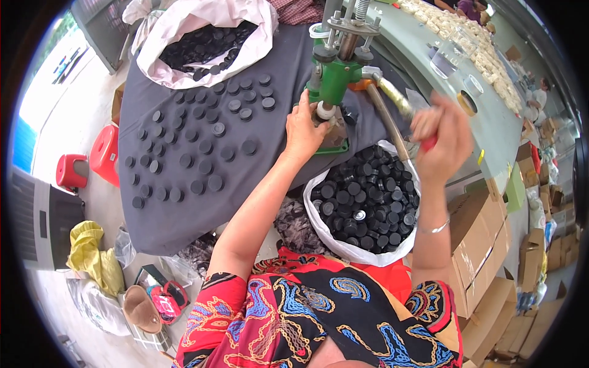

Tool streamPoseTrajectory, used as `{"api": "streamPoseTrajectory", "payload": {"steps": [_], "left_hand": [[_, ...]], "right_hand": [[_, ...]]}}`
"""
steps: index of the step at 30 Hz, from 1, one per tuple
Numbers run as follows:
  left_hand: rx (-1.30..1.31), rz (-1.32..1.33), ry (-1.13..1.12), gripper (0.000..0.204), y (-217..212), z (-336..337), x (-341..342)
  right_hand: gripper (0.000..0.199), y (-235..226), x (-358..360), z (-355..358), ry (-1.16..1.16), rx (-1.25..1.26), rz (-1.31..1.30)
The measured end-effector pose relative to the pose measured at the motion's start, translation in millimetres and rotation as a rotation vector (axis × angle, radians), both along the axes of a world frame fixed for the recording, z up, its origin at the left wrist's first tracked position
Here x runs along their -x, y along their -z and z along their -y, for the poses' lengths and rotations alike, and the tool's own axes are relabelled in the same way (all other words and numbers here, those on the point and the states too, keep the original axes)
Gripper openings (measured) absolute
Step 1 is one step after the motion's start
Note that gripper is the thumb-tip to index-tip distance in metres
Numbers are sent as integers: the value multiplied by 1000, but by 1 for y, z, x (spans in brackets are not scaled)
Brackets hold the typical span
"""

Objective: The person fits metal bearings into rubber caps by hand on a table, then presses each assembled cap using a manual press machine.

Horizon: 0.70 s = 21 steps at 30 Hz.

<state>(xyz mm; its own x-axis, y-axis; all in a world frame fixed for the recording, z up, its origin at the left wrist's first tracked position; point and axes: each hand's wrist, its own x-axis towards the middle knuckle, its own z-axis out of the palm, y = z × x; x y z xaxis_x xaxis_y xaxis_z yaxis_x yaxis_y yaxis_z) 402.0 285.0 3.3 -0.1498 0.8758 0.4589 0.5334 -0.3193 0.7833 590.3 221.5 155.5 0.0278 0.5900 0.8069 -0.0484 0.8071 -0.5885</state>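
Note:
My left hand (302,130) is at the green hand press (332,83), right below its ram. Its fingers and thumb curl round the spot by the white ram tip (326,111); whatever they grip there is hidden. Out to the right, my right hand (446,138) is closed and smeared by motion. A pale wrapped press lever (394,97) runs into that fist, and a bit of red shows under its fingers. Below the press stands a white sack (311,211) full of round black caps (359,195). More black caps (206,147) lie spread over the dark cloth to the left.
A dark cloth (178,228) covers the table. At its far end an open pale sack (265,30) holds more black pieces. A brown bar (386,119) slants past the right sack. Cardboard boxes (481,245) stand at right; red stools (105,154) at left. A pale green table (423,49) runs behind.

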Motion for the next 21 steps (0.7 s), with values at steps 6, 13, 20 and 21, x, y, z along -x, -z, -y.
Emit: {"api": "streamPoseTrajectory", "payload": {"steps": [6, 13, 20, 21], "left_hand": [[-169, -157, -61, 63, -9, 31, 28], [-17, -518, -284, 40, -1, 74, 105], [222, -718, -215, 38, 13, 75, 113], [99, -646, -220, 37, 15, 75, 112]], "right_hand": [[16, 79, -12, 9, 83, -196, 50], [20, 0, -8, 13, 46, 61, 63], [22, -78, 3, -37, -107, 245, -2], [22, -82, 3, -42, -105, 246, 0]]}}
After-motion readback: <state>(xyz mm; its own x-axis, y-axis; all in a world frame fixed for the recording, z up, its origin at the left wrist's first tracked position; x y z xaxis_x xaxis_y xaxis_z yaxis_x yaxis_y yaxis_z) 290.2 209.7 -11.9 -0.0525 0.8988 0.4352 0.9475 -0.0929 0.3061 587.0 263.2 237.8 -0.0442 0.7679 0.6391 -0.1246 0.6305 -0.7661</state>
